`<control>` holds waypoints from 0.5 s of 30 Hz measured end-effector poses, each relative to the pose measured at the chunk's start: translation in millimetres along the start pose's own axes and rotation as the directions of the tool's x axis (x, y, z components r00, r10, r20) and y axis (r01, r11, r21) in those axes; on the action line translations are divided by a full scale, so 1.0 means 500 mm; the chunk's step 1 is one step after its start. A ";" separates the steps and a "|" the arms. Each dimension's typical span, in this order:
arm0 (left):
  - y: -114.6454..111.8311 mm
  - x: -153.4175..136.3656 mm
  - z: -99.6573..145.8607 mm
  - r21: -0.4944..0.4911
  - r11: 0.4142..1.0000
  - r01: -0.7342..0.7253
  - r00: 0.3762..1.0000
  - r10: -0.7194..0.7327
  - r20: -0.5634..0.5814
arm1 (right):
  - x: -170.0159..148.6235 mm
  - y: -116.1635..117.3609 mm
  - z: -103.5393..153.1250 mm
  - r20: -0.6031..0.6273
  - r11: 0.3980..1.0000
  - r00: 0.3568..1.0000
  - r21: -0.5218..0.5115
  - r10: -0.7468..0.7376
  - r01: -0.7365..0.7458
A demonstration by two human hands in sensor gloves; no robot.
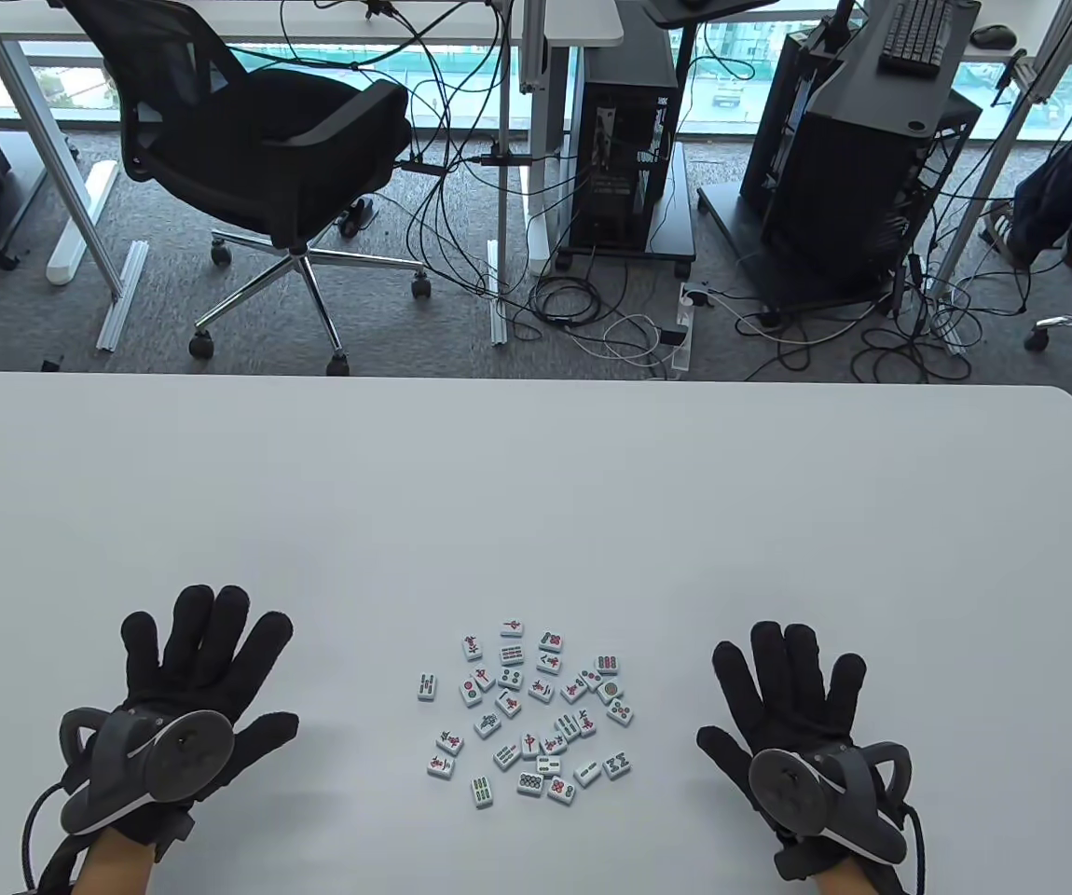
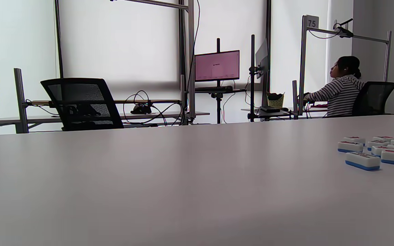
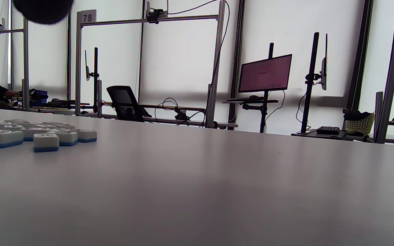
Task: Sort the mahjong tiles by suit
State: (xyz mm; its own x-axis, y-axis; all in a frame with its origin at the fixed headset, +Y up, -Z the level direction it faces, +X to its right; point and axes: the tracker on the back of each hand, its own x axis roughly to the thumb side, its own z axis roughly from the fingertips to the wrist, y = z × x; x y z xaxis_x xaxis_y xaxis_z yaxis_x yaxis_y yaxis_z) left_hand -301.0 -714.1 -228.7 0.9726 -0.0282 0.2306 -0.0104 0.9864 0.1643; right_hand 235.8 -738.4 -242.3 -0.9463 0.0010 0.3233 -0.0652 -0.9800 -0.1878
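Mahjong tiles [image 1: 531, 713], unsorted and face up in a loose cluster at desk [image 1: 536, 485] centre between flat, empty left hand [image 1: 186, 695] and right hand [image 1: 802, 722]: read each suit first, pinch single tiles.

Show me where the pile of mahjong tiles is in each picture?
Table view: the mahjong tiles lie face up low in the middle, between the left hand and the right hand, touching neither.
Left wrist view: tiles at the right edge.
Right wrist view: tiles at the left edge.
Shared landmark: the white table under them.
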 end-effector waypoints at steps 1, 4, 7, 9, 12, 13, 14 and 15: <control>-0.004 0.001 -0.001 -0.009 1.000 0.010 1.000 -0.010 0.004 | -0.002 0.002 -0.001 -0.001 1.000 1.000 0.007 -0.008 0.008; -0.005 0.001 -0.001 -0.010 1.000 0.021 1.000 -0.021 -0.003 | -0.003 0.004 -0.001 -0.005 1.000 1.000 0.020 -0.019 0.020; -0.002 0.001 0.001 -0.003 1.000 0.012 1.000 -0.012 -0.011 | 0.003 -0.001 -0.002 -0.006 0.999 0.999 0.000 -0.043 0.043; 0.000 0.002 0.001 0.004 1.000 0.008 1.000 -0.008 -0.010 | 0.006 -0.002 -0.004 -0.003 0.997 0.997 0.000 -0.083 0.083; -0.008 0.005 -0.001 -0.016 1.000 -0.003 1.000 0.003 -0.001 | 0.008 0.001 -0.010 -0.011 0.996 0.996 0.022 -0.084 0.084; -0.009 0.006 -0.001 -0.022 1.000 0.004 1.000 -0.004 0.000 | 0.009 0.000 -0.012 -0.019 0.997 0.997 0.028 -0.078 0.079; -0.009 0.006 -0.001 -0.022 1.000 0.012 1.000 -0.012 0.002 | 0.010 -0.002 -0.016 -0.028 0.996 0.997 0.036 -0.078 0.079; -0.009 0.007 -0.001 -0.021 1.000 0.012 1.000 -0.012 0.002 | 0.013 -0.005 -0.020 -0.040 0.996 0.996 0.040 -0.084 0.085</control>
State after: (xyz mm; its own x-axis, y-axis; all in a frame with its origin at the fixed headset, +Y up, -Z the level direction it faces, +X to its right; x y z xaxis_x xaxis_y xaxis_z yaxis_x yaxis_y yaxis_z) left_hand -297.6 -718.5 -229.1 0.9722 -0.0407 0.2307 0.0065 0.9891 0.1472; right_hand 226.8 -734.1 -249.1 -0.9494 0.0911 0.3005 -0.1330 -0.9835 -0.1222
